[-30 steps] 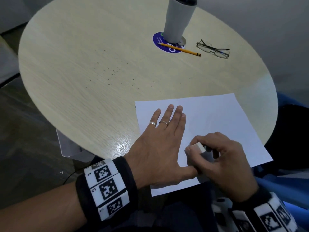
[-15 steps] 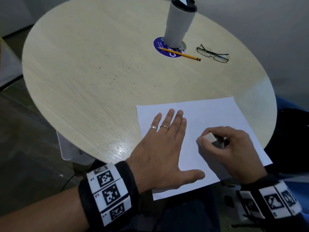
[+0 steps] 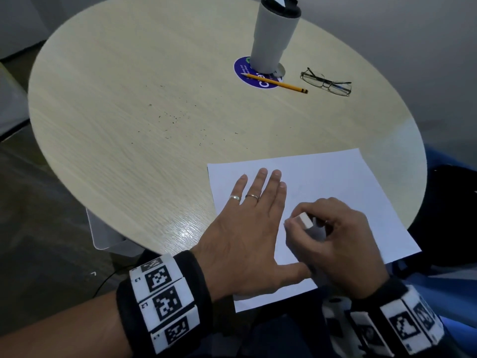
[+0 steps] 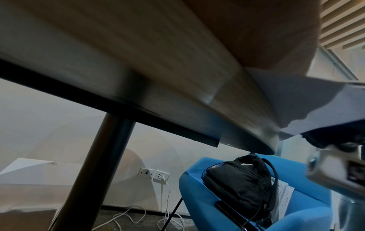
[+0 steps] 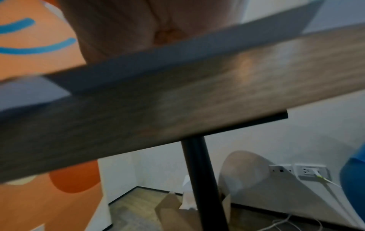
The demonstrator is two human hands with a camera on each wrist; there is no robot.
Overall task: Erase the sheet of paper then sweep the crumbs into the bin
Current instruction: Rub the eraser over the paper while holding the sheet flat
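Paper (image 3: 322, 182) under flat left hand (image 3: 247, 228), right hand (image 3: 335, 239) pinching eraser (image 3: 305, 219), wrist views only table underside (image 4: 138, 70).

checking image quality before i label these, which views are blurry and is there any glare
Head view: mostly sharp, glare patch on the table beside the left hand; the right hand and eraser slightly soft. Left wrist view: table underside streaked. Right wrist view: heavily smeared and dim.

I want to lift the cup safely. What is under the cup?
The cup stands on a round blue sticker, with a pencil lying across it. The sticker's part beneath the cup is covered.
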